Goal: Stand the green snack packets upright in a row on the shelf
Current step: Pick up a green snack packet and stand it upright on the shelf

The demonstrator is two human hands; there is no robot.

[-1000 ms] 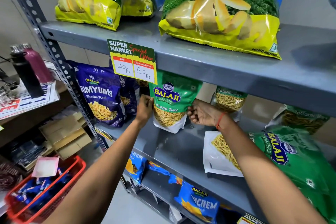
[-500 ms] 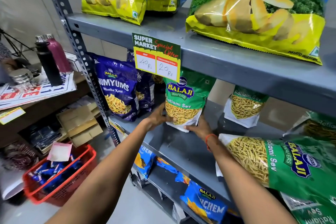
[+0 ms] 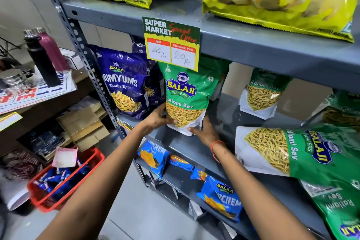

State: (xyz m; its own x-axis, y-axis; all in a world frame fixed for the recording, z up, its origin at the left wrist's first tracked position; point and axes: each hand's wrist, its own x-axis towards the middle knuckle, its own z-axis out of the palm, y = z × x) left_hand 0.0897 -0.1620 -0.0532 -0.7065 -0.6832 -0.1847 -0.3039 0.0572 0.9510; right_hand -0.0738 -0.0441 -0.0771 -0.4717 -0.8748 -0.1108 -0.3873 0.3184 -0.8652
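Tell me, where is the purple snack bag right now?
The purple snack bag stands upright at the left end of the middle shelf, beside the shelf post, just left of the green packet both hands hold.

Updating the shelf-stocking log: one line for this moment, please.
step: standing Ratlami Sev packet upright | left hand: gripping | right hand: gripping base | flat packet: pending

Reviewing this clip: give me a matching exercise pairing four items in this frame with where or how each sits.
1. held green packet
2. sideways green packet
3. purple packet
4. red basket

A. on the floor
B. lying flat at the shelf's front
C. upright between left hand and right hand
D. standing by the rack post

Pairs: 1-C, 2-B, 3-D, 4-A
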